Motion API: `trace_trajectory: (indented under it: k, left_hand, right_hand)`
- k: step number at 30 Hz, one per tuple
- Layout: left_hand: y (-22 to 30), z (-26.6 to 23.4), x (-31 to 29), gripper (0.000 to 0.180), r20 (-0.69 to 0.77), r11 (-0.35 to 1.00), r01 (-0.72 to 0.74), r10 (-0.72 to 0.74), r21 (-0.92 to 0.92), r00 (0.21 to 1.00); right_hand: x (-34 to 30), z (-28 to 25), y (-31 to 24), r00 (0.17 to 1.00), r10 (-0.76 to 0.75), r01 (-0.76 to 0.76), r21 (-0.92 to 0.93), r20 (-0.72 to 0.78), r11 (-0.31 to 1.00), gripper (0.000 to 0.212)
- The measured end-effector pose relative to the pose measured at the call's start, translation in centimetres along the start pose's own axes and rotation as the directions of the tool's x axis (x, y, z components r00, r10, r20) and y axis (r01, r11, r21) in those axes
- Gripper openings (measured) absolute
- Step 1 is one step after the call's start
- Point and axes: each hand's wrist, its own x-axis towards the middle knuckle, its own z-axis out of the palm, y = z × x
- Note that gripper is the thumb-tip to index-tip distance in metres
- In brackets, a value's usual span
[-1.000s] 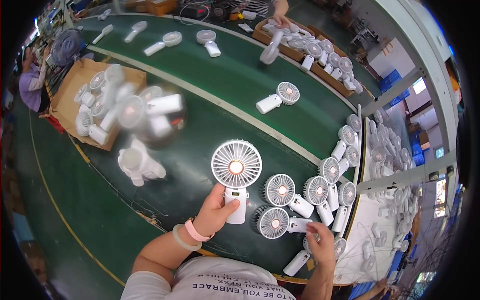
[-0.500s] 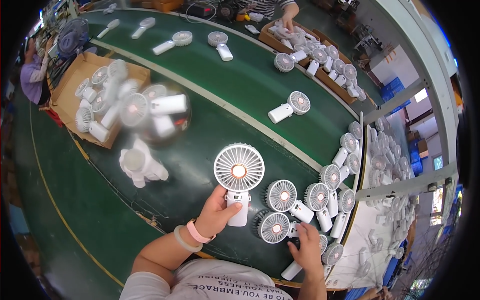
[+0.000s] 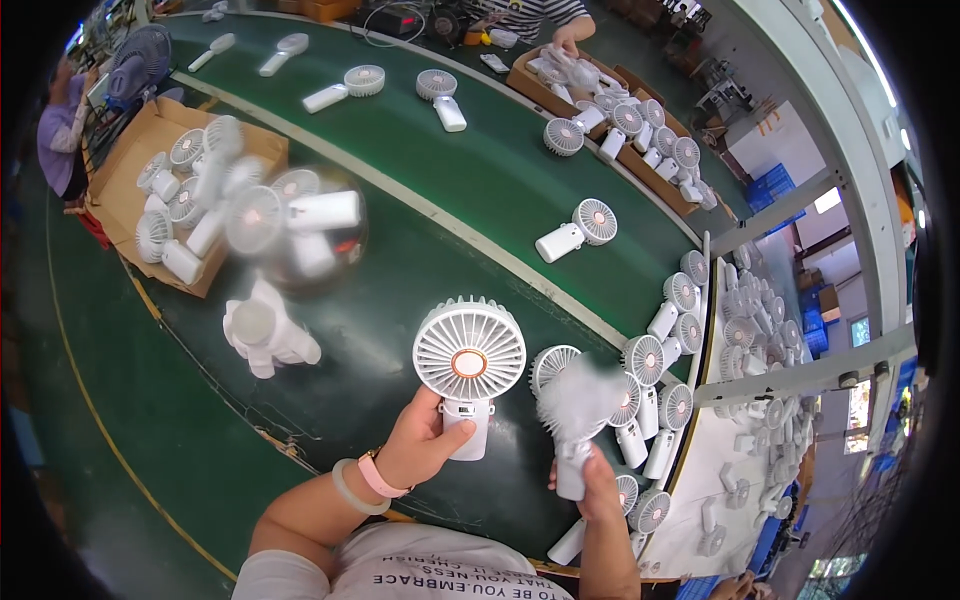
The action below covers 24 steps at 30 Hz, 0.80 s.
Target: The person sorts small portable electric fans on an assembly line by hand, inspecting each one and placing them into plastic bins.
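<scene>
My left hand [image 3: 425, 440] is closed round the handle of a white handheld fan [image 3: 469, 352], held upright with its round grille facing me and the thumb on the handle's front. My right hand [image 3: 592, 482] grips a second white handheld fan [image 3: 582, 405] by its handle; the head of that one is blurred. Behind it, partly hidden, a fan [image 3: 553, 368] lies on the green work surface. More white fans [image 3: 642, 360] lie to the right in a loose group, and two fans [image 3: 650, 511] rest close beside my right forearm.
At the left stands a cardboard box [image 3: 110, 190] of fans, with a blurred patch over its near side. A white glove-like bundle [image 3: 268, 328] lies before it. Several fans lie along the green belt [image 3: 480, 170]. Across it, a person's hand [image 3: 572, 38] reaches into a box [image 3: 530, 84] of fans.
My right hand has taken hold of a fan from the near group and lifted it. My left hand still holds its fan, which now appears slightly larger. The whole view has shifted a little.
</scene>
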Motion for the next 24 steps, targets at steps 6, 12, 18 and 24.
trace_trajectory:
  k: [6, 12, 18, 24]
  left_hand:
    - [-0.7, -0.1, 1.3, 0.046, -0.023, 0.990, 0.095, -0.098, -0.100, 0.995]
    - [-1.1, 0.8, 2.8, 0.045, -0.032, 0.992, 0.093, -0.096, -0.083, 0.995]
    - [-1.4, 1.7, 5.9, 0.040, -0.047, 0.991, 0.090, -0.095, -0.099, 0.994]
    - [-4.4, 2.8, 10.9, 0.032, -0.157, 0.988, 0.092, -0.111, -0.123, 0.981]
  right_hand:
    - [4.5, 1.0, -2.8, 0.967, -0.217, 0.043, 0.748, 0.136, 0.662, 0.060]
    - [6.9, 2.0, -6.5, 0.912, -0.345, 0.102, 0.690, 0.223, 0.716, 0.061]
    - [7.7, 1.3, -7.9, 0.913, -0.316, 0.031, 0.731, 0.256, 0.682, 0.056]
    - [8.1, 0.2, -8.8, 0.929, -0.365, 0.214, 0.715, 0.061, 0.665, 0.048]
